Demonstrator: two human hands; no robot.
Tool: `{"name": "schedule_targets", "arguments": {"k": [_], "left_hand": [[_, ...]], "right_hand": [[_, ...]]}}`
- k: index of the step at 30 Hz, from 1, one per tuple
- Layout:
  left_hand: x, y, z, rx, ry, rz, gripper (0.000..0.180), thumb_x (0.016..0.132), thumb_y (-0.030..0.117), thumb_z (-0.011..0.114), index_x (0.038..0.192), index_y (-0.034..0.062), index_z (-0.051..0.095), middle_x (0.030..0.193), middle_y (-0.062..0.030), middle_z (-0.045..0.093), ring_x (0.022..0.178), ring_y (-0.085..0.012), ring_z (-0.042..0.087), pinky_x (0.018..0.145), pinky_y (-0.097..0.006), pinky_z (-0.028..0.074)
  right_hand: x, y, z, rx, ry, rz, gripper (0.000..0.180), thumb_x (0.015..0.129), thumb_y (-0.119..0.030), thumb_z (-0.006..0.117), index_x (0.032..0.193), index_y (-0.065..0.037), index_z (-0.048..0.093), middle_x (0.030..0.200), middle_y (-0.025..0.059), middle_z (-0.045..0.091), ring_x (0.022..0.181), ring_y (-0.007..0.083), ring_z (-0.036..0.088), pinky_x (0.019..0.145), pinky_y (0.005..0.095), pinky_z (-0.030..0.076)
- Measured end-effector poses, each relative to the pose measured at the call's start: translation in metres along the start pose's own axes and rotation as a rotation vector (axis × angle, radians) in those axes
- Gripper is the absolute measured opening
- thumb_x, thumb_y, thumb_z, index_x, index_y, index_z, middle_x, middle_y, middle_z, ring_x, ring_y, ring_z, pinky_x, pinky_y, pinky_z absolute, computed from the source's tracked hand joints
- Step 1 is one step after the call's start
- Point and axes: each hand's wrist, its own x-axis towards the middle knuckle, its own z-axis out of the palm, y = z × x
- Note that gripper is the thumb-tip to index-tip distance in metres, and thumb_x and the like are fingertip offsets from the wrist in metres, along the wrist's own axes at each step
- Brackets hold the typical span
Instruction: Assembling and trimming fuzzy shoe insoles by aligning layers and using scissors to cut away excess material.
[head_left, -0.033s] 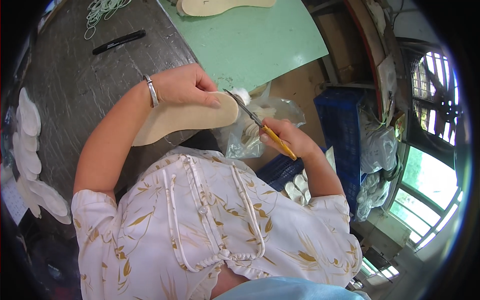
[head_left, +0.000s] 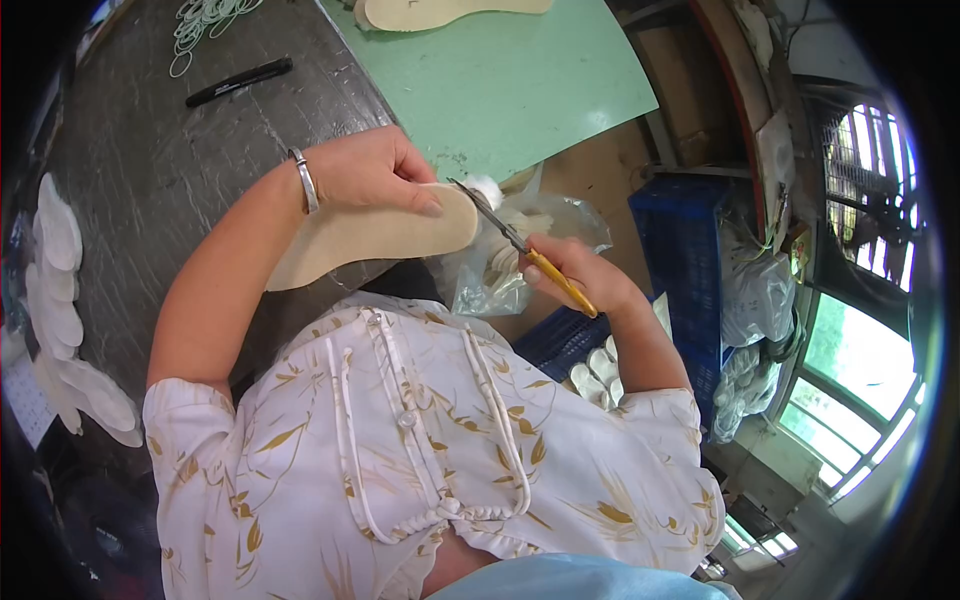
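Note:
A cream insole (head_left: 365, 240) lies slanting in front of my body, over the edge of the dark table. My left hand (head_left: 375, 175) grips it from above, thumb on its upper face near the rounded right end. In my right hand (head_left: 575, 275) is a pair of scissors (head_left: 492, 213) with yellow handles. Their dark blades point up and left, beside that rounded end. A tuft of white fluff (head_left: 487, 187) shows just past the blades. The insole's far left end is partly hidden by my left forearm.
A black marker (head_left: 238, 83) and loose rubber bands (head_left: 205, 25) lie on the dark table. Another insole (head_left: 440, 10) rests on a green sheet (head_left: 490, 90). White padded pieces (head_left: 58, 270) line the left. Below my hands hangs a clear bag (head_left: 485, 295); blue crates (head_left: 680, 250) stand right.

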Motion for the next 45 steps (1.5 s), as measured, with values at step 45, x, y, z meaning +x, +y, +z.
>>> {"name": "schedule_targets", "arguments": {"k": [45], "left_hand": [[0.002, 0.002, 0.004, -0.041, -0.044, -0.038, 0.029, 0.074, 0.026, 0.078, 0.078, -0.0019, 0.07, 0.059, 0.0029, 0.058, 0.054, -0.0041, 0.048, 0.05, -0.024, 0.039]], "right_hand": [[0.013, -0.008, -0.033, -0.241, -0.185, -0.002, 0.038, 0.089, -0.039, 0.058, 0.085, -0.002, 0.05, 0.064, 0.0133, 0.048, 0.056, 0.0286, 0.045, 0.053, 0.0367, 0.037]]}}
